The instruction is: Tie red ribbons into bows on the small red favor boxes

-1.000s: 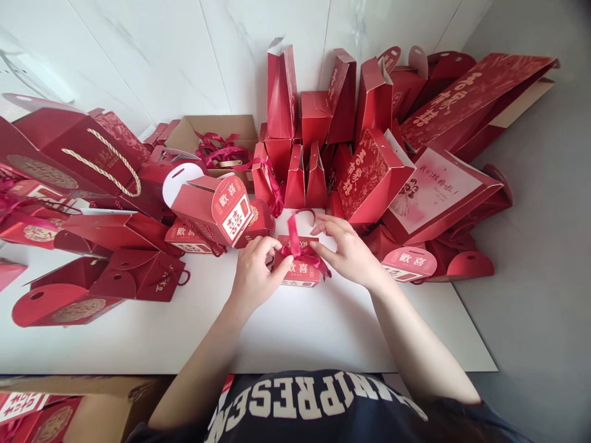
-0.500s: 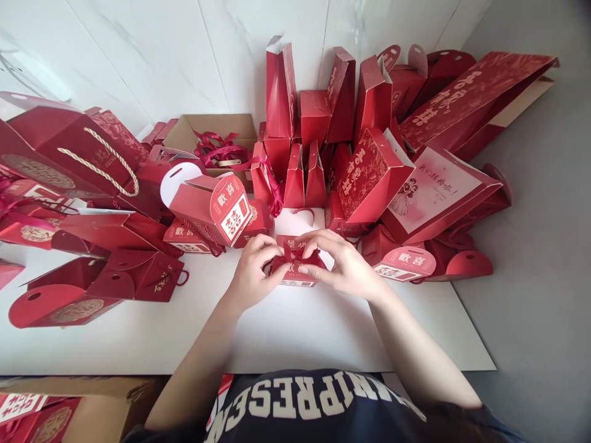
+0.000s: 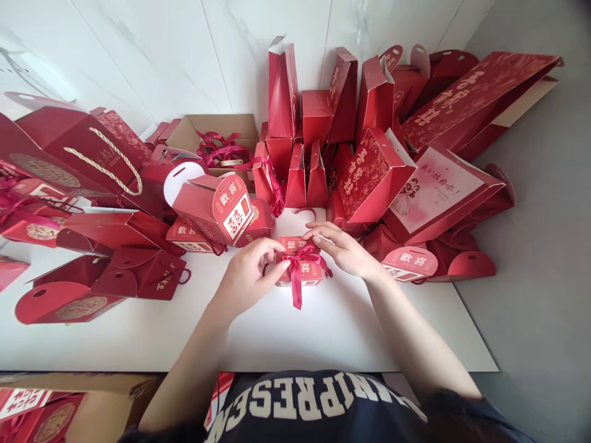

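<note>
A small red gift box (image 3: 305,272) with white lettering sits on the white table (image 3: 300,332) in front of me. A dark pink ribbon (image 3: 298,284) is tied round its top, and one tail hangs down over the box's front. My left hand (image 3: 247,277) pinches the ribbon's left side with thumb and fingers closed. On the other side, my right hand (image 3: 346,249) pinches the ribbon's right part, fingers pressed together above the box.
Red paper gift bags and boxes crowd the back and left of the table, among them a box with a round label (image 3: 217,206) and a rope-handled bag (image 3: 87,154). A cardboard box of ribbons (image 3: 217,144) stands at the back. Another carton (image 3: 55,406) lies lower left.
The hands have drawn apart a little and the ribbon now lies knotted on the box, with one tail hanging down its front. A second ago a ribbon loop stood up above the box.
</note>
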Available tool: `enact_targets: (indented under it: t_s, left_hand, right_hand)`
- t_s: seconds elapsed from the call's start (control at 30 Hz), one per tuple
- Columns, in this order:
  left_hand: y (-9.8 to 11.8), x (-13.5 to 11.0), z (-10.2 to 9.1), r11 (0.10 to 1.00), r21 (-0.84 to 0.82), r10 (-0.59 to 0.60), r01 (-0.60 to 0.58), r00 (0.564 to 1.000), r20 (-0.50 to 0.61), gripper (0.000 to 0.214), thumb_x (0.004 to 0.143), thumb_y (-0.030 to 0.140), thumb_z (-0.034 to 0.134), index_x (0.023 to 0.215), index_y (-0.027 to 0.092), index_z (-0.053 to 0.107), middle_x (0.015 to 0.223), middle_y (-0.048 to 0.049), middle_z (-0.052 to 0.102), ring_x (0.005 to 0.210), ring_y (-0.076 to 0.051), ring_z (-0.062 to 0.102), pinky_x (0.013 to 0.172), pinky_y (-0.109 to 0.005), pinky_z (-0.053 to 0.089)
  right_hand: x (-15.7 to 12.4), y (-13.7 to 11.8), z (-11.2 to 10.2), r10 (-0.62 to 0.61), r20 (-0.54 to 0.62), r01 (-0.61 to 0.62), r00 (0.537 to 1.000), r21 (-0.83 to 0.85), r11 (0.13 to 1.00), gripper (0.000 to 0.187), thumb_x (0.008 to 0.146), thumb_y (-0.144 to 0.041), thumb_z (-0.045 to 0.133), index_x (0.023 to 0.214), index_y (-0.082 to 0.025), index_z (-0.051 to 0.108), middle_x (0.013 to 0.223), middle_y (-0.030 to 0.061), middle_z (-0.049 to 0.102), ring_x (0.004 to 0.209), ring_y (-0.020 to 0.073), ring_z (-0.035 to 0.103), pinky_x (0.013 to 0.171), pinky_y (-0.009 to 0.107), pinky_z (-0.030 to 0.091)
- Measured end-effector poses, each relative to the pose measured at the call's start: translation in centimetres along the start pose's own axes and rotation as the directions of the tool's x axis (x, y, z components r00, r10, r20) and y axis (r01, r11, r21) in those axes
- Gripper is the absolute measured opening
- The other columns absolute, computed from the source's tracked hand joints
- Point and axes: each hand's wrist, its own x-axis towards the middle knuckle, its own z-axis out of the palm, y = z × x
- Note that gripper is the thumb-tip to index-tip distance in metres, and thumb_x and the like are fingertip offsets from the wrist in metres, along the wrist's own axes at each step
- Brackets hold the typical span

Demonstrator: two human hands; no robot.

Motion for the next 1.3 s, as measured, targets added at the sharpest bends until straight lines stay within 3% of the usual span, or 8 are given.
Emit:
enact_targets:
  t_s: [0.07, 0.23, 0.4, 0.53, 0.67, 0.8, 1.0, 1.3]
  left_hand:
    - [-0.5, 0.6, 0.5, 0.998, 0.055, -0.014, 0.018, 0.998, -0.058, 0.020, 0.082, 0.030, 0.066, 0.100, 0.023, 0.060, 0.080, 0.0016, 0.054, 0.071, -0.013, 0.051, 0.067, -0.027, 0.043]
    - [-1.3, 1.2, 1.4, 0.999, 0.000, 0.048, -0.048, 0.998, 0.028, 0.015, 0.078, 0.022, 0.067, 0.089, 0.021, 0.056, 0.084, 0.0012, 0.051, 0.072, -0.012, 0.050, 0.066, -0.025, 0.043]
    - [-1.5, 1.3, 1.4, 0.996, -0.054, 0.072, -0.069, 0.997, 0.042, 0.008, 0.082, 0.022, 0.064, 0.081, 0.020, 0.056, 0.087, -0.0002, 0.052, 0.073, -0.012, 0.051, 0.066, -0.025, 0.044]
    - [-1.8, 1.6, 1.4, 0.995, -0.070, 0.071, -0.067, 0.996, 0.059, 0.013, 0.084, 0.028, 0.063, 0.076, 0.019, 0.059, 0.087, -0.0012, 0.053, 0.077, -0.013, 0.055, 0.071, -0.027, 0.046]
    - [-2.0, 2.0, 1.6, 0.991, -0.133, 0.041, -0.030, 0.996, 0.075, 0.020, 0.088, 0.030, 0.059, 0.072, 0.018, 0.061, 0.084, -0.0013, 0.052, 0.072, -0.012, 0.055, 0.067, -0.026, 0.045]
    - [-2.3, 2.4, 1.6, 0.981, -0.190, -0.010, 0.033, 0.993, 0.120, 0.030, 0.089, 0.035, 0.055, 0.066, 0.017, 0.060, 0.075, -0.0001, 0.049, 0.061, -0.010, 0.049, 0.056, -0.025, 0.039]
    - [-2.3, 2.8, 1.7, 0.993, -0.120, 0.033, -0.021, 0.995, 0.095, 0.034, 0.088, 0.033, 0.056, 0.058, 0.017, 0.051, 0.062, 0.0015, 0.046, 0.057, -0.011, 0.042, 0.054, -0.027, 0.034]
    - [-2.1, 3.0, 2.2, 0.985, 0.122, 0.124, -0.125, 0.992, 0.019, 0.037, 0.077, 0.038, 0.070, 0.057, 0.018, 0.046, 0.055, 0.0046, 0.040, 0.057, -0.011, 0.040, 0.057, -0.027, 0.032]
  right_hand:
    - [0.3, 0.0, -0.1, 0.029, 0.055, -0.031, 0.998, 0.043, 0.999, 0.025, 0.097, -0.036, 0.047, 0.109, -0.026, 0.067, 0.136, 0.0059, 0.054, 0.136, 0.0206, 0.045, 0.113, 0.040, 0.033]
    - [0.1, -0.8, 0.1, -0.026, 0.023, 0.026, 0.999, 0.007, 1.000, 0.010, 0.091, -0.027, 0.056, 0.098, -0.024, 0.063, 0.142, 0.0061, 0.049, 0.139, 0.0219, 0.040, 0.115, 0.044, 0.030]
    - [-1.7, -2.7, 1.0, -0.165, -0.052, 0.151, 0.985, -0.202, 0.968, 0.007, 0.091, -0.027, 0.056, 0.091, -0.024, 0.063, 0.142, 0.0076, 0.048, 0.139, 0.0258, 0.038, 0.111, 0.048, 0.035]
    - [-3.6, -3.7, 3.0, -0.178, -0.172, 0.083, 0.969, -0.453, 0.888, 0.023, 0.087, -0.045, 0.063, 0.080, -0.023, 0.060, 0.144, 0.0101, 0.047, 0.136, 0.0329, 0.039, 0.115, 0.059, 0.022]
    - [-5.0, -3.6, 5.6, -0.212, -0.290, 0.019, 0.933, -0.549, 0.836, 0.028, 0.080, -0.050, 0.070, 0.084, -0.024, 0.060, 0.148, 0.0124, 0.044, 0.138, 0.0358, 0.037, 0.116, 0.064, 0.012]
    - [-5.2, -3.2, 6.8, -0.142, -0.370, -0.045, 0.918, -0.452, 0.891, 0.019, 0.084, -0.043, 0.068, 0.090, -0.026, 0.065, 0.151, 0.0111, 0.041, 0.139, 0.0341, 0.036, 0.114, 0.064, 0.020]
    - [-5.2, -3.0, 5.4, 0.047, -0.286, -0.086, 0.957, -0.128, 0.988, 0.008, 0.085, -0.031, 0.065, 0.081, -0.024, 0.067, 0.149, 0.0088, 0.044, 0.140, 0.0307, 0.037, 0.110, 0.056, 0.035]
    - [-5.8, -2.6, 2.8, 0.028, -0.199, -0.069, 0.980, -0.202, 0.977, 0.006, 0.082, -0.025, 0.065, 0.077, -0.023, 0.063, 0.150, 0.0072, 0.043, 0.141, 0.0311, 0.034, 0.111, 0.055, 0.032]
